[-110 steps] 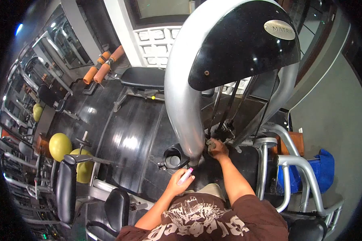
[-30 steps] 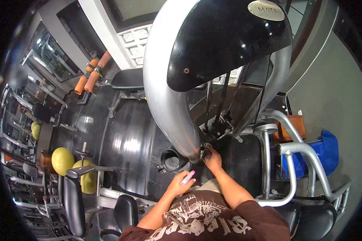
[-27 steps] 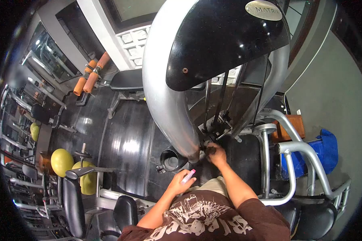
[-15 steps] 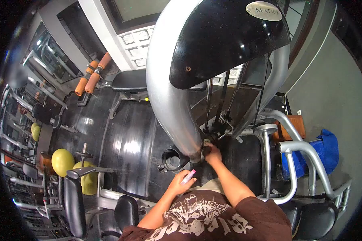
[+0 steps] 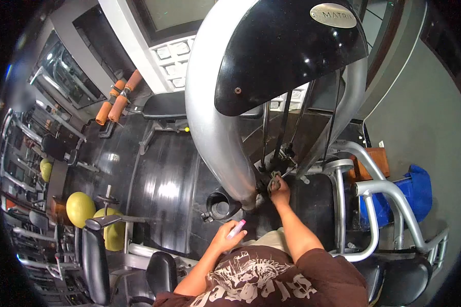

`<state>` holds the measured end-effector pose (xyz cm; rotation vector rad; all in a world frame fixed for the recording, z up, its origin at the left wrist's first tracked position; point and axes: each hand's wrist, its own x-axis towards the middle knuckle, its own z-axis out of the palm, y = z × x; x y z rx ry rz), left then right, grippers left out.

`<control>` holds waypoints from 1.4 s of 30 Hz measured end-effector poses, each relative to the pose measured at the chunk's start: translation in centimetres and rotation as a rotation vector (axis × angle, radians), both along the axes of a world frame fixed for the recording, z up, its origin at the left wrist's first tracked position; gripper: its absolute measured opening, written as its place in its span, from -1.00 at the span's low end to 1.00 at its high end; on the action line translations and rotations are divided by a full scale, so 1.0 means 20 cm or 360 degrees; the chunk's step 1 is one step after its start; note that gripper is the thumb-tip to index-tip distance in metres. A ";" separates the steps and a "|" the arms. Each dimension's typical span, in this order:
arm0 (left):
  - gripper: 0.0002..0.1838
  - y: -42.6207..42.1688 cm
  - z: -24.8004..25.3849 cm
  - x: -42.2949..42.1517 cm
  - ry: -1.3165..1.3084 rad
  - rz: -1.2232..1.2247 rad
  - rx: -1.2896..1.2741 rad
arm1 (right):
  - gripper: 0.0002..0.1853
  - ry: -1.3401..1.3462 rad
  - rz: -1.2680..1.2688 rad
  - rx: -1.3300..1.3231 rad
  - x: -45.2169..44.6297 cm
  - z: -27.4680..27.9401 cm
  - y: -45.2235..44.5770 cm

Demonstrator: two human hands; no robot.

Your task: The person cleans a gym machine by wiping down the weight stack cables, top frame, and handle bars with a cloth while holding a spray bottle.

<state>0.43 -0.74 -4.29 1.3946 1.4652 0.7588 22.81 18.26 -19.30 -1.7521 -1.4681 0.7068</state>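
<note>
My left hand [image 5: 225, 238] is closed around a small pale bottle [image 5: 236, 229] with a pink cap, held just in front of my shirt. A dark greyish cloth [image 5: 274, 182] is gripped in my right hand [image 5: 280, 195], beside the lower end of the machine's thick silver frame [image 5: 217, 138]. The cloth is small and partly covered by my fingers. Left of the frame's foot is a black round cup holder [image 5: 220, 204]. Behind my right hand stand the machine's dark vertical rods [image 5: 282, 130], below a black cover [image 5: 292, 56] with a MATRIX badge.
A black bench [image 5: 164, 105] and orange foam rollers [image 5: 118, 105] are at the upper left. Yellow balls [image 5: 80, 209] lie behind a black padded seat at the left. Bent silver bars [image 5: 389, 192], a wooden box [image 5: 375, 162] and a blue cover [image 5: 420, 197] stand at the right.
My right hand with the cloth has shifted slightly right and away from the frame's foot. The bottle stays in my left hand, which has moved a little left and down.
</note>
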 end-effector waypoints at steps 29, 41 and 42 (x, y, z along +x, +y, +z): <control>-0.71 0.11 0.13 0.03 -0.0092 -0.0070 0.0024 | -0.50 0.0003 0.0330 0.0056 0.13 0.12 -0.19; -0.67 0.10 0.17 0.01 -0.0166 -0.0015 -0.0111 | -0.48 -0.0157 0.0433 -0.0175 0.01 0.22 -0.26; -0.68 0.10 0.17 0.02 -0.0175 -0.0011 -0.0111 | -0.49 -0.0164 0.0480 -0.0147 0.00 0.20 -0.28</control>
